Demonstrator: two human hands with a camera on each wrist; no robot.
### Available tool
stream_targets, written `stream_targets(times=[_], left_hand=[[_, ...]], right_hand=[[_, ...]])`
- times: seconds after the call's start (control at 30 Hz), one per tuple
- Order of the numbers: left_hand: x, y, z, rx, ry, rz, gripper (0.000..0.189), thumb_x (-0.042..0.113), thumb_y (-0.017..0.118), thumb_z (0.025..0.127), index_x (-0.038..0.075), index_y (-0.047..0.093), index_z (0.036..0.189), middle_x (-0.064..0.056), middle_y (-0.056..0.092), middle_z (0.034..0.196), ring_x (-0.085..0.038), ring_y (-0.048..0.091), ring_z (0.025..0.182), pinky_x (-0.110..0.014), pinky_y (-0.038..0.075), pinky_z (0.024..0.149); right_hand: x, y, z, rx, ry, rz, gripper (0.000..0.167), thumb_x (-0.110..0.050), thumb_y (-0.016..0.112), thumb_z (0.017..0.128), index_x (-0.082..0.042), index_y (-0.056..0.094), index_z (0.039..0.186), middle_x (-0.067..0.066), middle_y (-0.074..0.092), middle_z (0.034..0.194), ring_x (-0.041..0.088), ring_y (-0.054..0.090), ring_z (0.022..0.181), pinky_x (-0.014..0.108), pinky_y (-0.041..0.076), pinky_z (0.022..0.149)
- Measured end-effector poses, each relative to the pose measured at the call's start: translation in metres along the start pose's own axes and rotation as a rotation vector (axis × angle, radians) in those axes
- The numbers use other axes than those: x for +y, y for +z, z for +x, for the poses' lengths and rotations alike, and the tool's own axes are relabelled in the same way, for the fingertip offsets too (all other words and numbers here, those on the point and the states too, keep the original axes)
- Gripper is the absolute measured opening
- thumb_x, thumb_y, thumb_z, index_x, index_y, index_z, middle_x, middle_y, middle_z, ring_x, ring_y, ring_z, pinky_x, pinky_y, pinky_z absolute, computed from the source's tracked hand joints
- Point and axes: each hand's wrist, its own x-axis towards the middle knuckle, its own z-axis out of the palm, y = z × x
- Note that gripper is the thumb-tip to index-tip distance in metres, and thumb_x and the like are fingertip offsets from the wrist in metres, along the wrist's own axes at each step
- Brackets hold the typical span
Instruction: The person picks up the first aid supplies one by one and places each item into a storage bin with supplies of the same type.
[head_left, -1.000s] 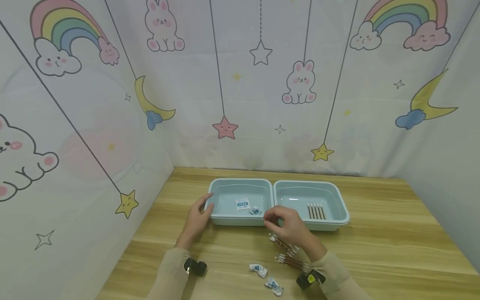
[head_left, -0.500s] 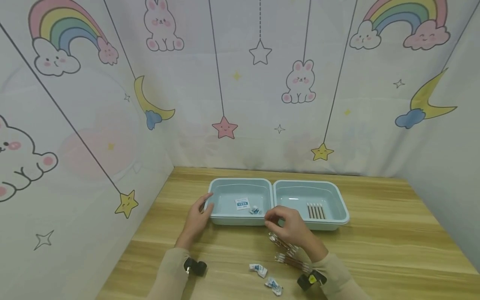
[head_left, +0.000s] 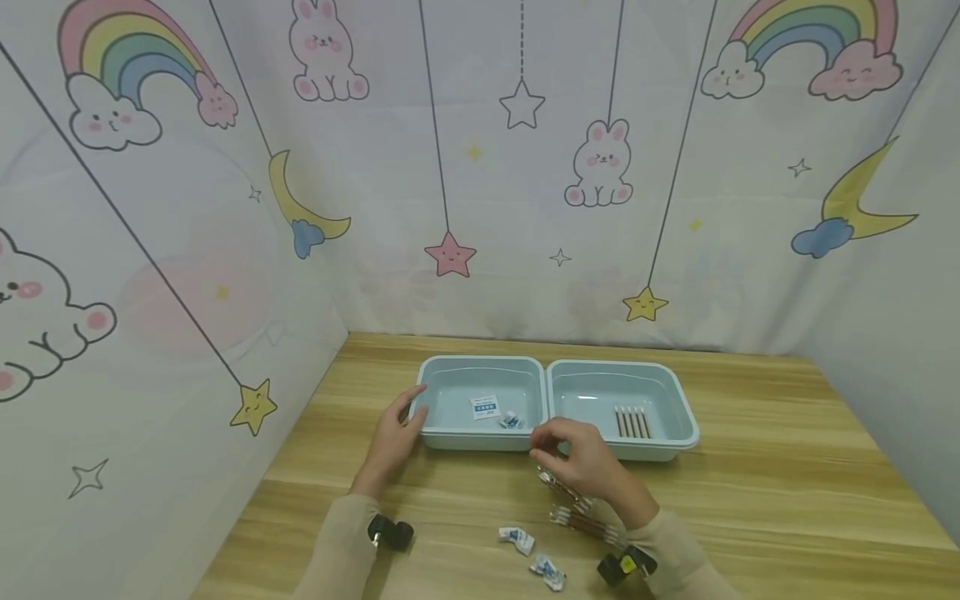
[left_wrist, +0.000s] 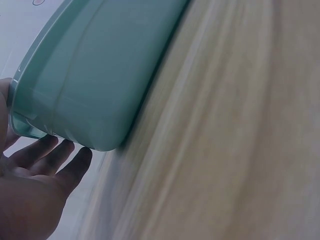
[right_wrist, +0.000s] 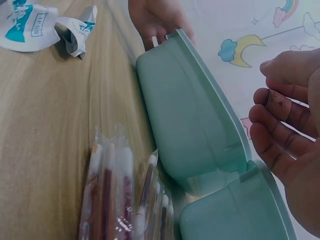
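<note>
My left hand (head_left: 395, 433) holds the left end of a light blue plastic bin (head_left: 480, 442), with fingers against the outer wall (left_wrist: 100, 90) and at the rim. Inside lie a flat white-and-blue square packet (head_left: 485, 407) and a small crumpled one (head_left: 512, 421). Over the front rims, where this bin meets a second blue bin (head_left: 652, 452), hovers my right hand (head_left: 576, 454). Its fingers (right_wrist: 275, 122) curl loosely around nothing. A row of brown-shafted cotton swabs (head_left: 633, 422) lies in the second bin. Beneath my right hand are clear-wrapped bundles of similar swabs (head_left: 585, 525).
Two crumpled white-and-blue packets (head_left: 517, 540) lie on the wood-grain table (head_left: 442, 533) in front of the bins. A white curtain (head_left: 517, 200) printed with rabbits, stars and rainbows hangs behind and along both sides. Each wrist wears a small black camera (head_left: 391, 533).
My right hand has drifted very slightly right and toward me. The left hand, bins, packets and swabs stay where they were.
</note>
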Motion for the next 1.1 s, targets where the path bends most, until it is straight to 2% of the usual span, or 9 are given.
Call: stream_targets(times=[0.23, 0.5, 0.73, 1.1], left_hand=[[0.001, 0.0, 0.0, -0.003, 0.002, 0.003, 0.045, 0.017, 0.059, 0.11, 0.004, 0.056, 0.153, -0.026, 0.041, 0.17, -0.045, 0.035, 0.161, -0.059, 0.031, 0.135], [0.002, 0.0, 0.0, -0.005, -0.01, 0.004, 0.046, 0.017, 0.058, 0.111, 0.005, 0.055, 0.154, -0.026, 0.04, 0.17, -0.045, 0.033, 0.162, -0.06, 0.029, 0.135], [0.002, -0.001, 0.0, 0.009, -0.022, 0.019, 0.046, 0.016, 0.058, 0.11, 0.005, 0.055, 0.155, -0.025, 0.041, 0.17, -0.045, 0.034, 0.162, -0.061, 0.031, 0.134], [0.0, 0.0, 0.0, 0.006, -0.027, 0.025, 0.047, 0.019, 0.058, 0.11, 0.005, 0.054, 0.155, -0.025, 0.041, 0.17, -0.043, 0.034, 0.163, -0.057, 0.032, 0.135]], right_hand=[[0.005, 0.001, -0.003, -0.013, -0.036, 0.015, 0.017, 0.001, 0.08, 0.089, -0.011, 0.076, 0.101, 0.002, 0.078, 0.091, 0.004, 0.07, 0.081, 0.023, 0.064, 0.07], [0.005, 0.002, -0.004, -0.027, -0.039, 0.027, 0.017, 0.001, 0.08, 0.088, -0.01, 0.075, 0.101, 0.004, 0.078, 0.092, 0.007, 0.071, 0.081, 0.026, 0.066, 0.07], [0.001, 0.008, -0.006, -0.066, -0.052, 0.044, 0.013, -0.001, 0.08, 0.087, -0.003, 0.076, 0.099, 0.005, 0.078, 0.09, 0.014, 0.073, 0.078, 0.027, 0.067, 0.071], [0.0, 0.02, -0.014, -0.138, -0.096, 0.056, 0.021, -0.002, 0.084, 0.085, -0.004, 0.075, 0.104, 0.011, 0.08, 0.095, 0.014, 0.075, 0.083, 0.021, 0.065, 0.079]])
